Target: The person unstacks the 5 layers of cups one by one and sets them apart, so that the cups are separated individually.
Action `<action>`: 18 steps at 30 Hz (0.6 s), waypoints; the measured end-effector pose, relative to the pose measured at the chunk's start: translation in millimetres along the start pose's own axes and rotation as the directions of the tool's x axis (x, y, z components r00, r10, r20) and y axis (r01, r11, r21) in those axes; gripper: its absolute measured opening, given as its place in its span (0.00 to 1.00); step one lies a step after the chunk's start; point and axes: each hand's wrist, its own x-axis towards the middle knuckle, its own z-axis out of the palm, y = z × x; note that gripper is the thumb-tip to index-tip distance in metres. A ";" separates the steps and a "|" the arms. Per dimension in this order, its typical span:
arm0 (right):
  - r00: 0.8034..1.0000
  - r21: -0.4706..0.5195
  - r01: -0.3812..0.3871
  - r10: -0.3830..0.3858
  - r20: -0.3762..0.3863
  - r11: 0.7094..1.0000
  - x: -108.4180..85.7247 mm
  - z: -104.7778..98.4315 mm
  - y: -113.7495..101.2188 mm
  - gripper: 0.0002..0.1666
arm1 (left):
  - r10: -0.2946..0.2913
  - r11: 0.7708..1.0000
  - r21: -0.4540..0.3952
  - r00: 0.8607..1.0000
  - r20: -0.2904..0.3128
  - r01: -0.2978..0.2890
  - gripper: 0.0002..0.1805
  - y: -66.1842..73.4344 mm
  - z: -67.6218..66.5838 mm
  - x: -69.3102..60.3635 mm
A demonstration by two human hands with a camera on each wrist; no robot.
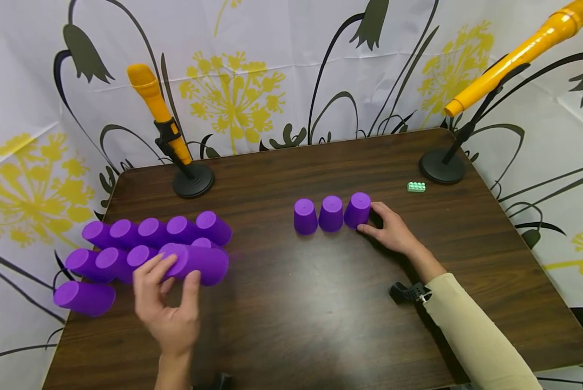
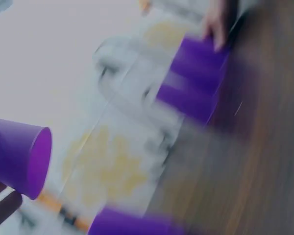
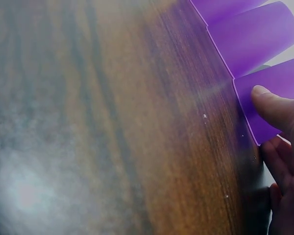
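Note:
In the head view my left hand (image 1: 169, 309) grips a purple plastic cup (image 1: 205, 264), tilted with its base toward the left, above rows of similar cups. The blurred left wrist view shows this held cup's (image 2: 12, 156) open mouth and two fingertips beneath it. My right hand (image 1: 391, 230) holds the rightmost purple cup (image 1: 357, 210) of three standing upside down side by side. Its thumb lies on the front of that cup (image 3: 257, 117) in the right wrist view, with the other fingers behind. The middle cup (image 1: 331, 214) and left cup (image 1: 305, 216) stand beside it.
More upside-down purple cups (image 1: 123, 233) stand in rows at the left; one (image 1: 89, 299) is nearest the front. Yellow microphones on black stands (image 1: 194, 181) are at the back left and back right (image 1: 442, 165). A small green toy brick (image 1: 416, 187) lies on the brown table (image 1: 291, 325).

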 end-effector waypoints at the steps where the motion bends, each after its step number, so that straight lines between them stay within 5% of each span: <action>1: 1.000 0.001 -0.001 0.001 0.002 1.000 -0.2 0.0 -0.1 0.34 | -0.003 1.000 0.028 0.997 -0.071 0.005 0.18 -1.4 -9.9 3.1; 3: 1.000 0.002 -0.002 0.002 0.005 1.000 -0.3 0.3 0.4 0.34 | -0.021 0.992 0.115 0.983 -0.180 0.042 0.19 -10.9 -33.3 8.0; 5: 1.000 0.000 -0.005 0.005 0.008 1.000 -0.4 0.2 0.5 0.34 | -0.050 0.962 0.251 0.970 -0.236 0.110 0.19 -26.0 -59.2 10.4; 7: 1.000 -0.001 -0.006 0.006 0.004 1.000 -0.3 0.0 0.8 0.34 | -0.080 0.900 0.400 0.967 -0.243 0.175 0.19 -42.5 -84.5 10.9; 10: 1.000 -0.002 -0.004 0.003 -0.004 1.000 0.1 -0.2 1.0 0.34 | -0.126 0.763 0.597 0.963 -0.240 0.248 0.19 -65.4 -112.9 9.3; 12: 1.000 -0.001 0.000 0.000 -0.007 1.000 0.3 -0.3 0.7 0.34 | -0.147 0.698 0.661 0.958 -0.244 0.276 0.18 -77.5 -124.1 7.6; 18: 1.000 0.000 0.009 -0.009 -0.005 1.000 0.6 -0.1 -0.8 0.34 | -0.231 0.570 0.734 0.929 -0.289 0.370 0.17 -96.6 -132.0 5.1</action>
